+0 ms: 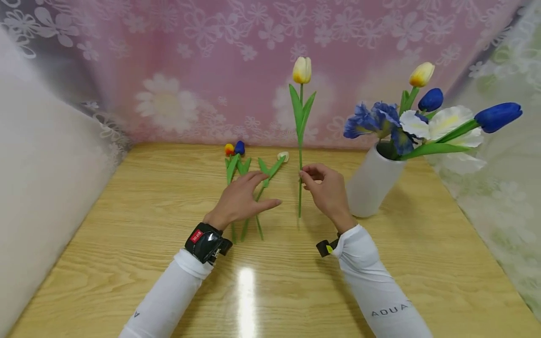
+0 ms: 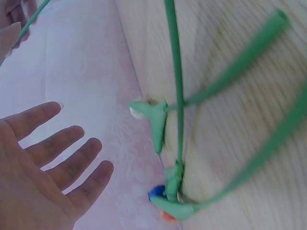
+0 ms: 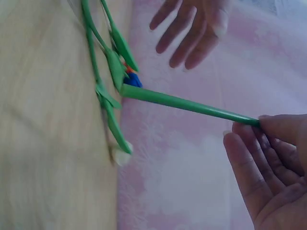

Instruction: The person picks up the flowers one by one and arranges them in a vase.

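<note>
My right hand (image 1: 327, 190) pinches the green stem of a pale yellow tulip (image 1: 302, 70) between thumb and fingertips, and the flower stands upright above the table. In the right wrist view the lower stem (image 3: 192, 106) sticks out past the pinching fingers. With fingers spread and holding nothing, my left hand (image 1: 241, 197) hovers over several tulips lying on the table. Among these are an orange tulip (image 1: 229, 149), a blue tulip (image 1: 240, 147) and a white tulip (image 1: 283, 156). Their stems (image 2: 180, 96) cross in the left wrist view.
A white vase (image 1: 372, 183) stands tilted-looking at the right, holding blue irises (image 1: 367, 119), blue tulips (image 1: 498, 117), a yellow-white tulip (image 1: 421, 74) and a white flower (image 1: 454, 123). Behind the wooden table (image 1: 139, 225) hangs a pink floral curtain (image 1: 236, 94).
</note>
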### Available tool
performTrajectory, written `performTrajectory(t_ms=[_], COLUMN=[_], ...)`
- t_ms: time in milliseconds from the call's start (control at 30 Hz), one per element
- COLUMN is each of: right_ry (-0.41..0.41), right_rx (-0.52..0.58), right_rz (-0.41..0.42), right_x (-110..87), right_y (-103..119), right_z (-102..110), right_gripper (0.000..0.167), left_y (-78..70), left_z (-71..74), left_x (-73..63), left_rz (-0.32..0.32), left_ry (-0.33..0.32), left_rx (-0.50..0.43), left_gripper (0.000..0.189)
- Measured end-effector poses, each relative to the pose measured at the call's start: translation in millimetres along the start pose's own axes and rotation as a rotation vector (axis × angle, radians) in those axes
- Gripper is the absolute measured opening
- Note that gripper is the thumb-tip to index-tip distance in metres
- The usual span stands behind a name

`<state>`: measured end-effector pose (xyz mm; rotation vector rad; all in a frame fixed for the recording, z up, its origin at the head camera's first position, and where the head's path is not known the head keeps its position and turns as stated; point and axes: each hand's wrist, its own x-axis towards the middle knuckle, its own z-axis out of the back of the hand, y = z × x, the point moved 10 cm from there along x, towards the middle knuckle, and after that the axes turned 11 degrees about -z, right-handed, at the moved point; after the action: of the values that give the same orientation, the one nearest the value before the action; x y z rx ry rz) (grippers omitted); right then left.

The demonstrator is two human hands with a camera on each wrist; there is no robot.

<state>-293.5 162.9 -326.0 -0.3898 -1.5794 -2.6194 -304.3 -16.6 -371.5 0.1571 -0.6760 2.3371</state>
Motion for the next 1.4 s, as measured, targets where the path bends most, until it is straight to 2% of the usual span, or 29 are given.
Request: performTrajectory(t_ms=[267, 433, 667, 900, 1033, 1167, 1400], right_ry=[-0.134, -0.221, -0.377, -0.536, -0.598, -0.628, -0.672], right_rx=[0.058, 0.108, 0.091, 0.068, 0.091, 0.140, 0.201], right_rz=[0.064, 0.122, 0.172, 0.159, 0.173, 0.193, 0.156], right_x=[-1.1, -5.4, -13.8, -17.1, -14.6, -14.3, -16.4], right_y=[15, 28, 43, 52, 58, 61, 55], right_z=[34, 60, 101, 145, 166, 180, 195], right_gripper=[0.020, 0.019, 0.019, 0.023, 0.022, 0.022, 0.019], left_y=[-14.0, -26.8, -47.3, -54.2, -58.1, -63.8, -71.5], left_z=[-8.7, -9.7, -9.7, -9.0, -7.3, -9.0, -11.8], left_x=[16.1, 29.3, 47.7, 51.3, 52.3, 54.1, 57.4], left_rz=[-0.035, -0.081, -0.150, -0.161, -0.180, -0.206, -0.226], left_ry=[0.020, 0.030, 0.029, 0.035, 0.028, 0.028, 0.031], left_rx=[-0.014, 0.005, 0.003, -0.008, 0.000, 0.000, -0.013], left_gripper=[0.084, 0.084, 0.082, 0.079, 0.080, 0.081, 0.081])
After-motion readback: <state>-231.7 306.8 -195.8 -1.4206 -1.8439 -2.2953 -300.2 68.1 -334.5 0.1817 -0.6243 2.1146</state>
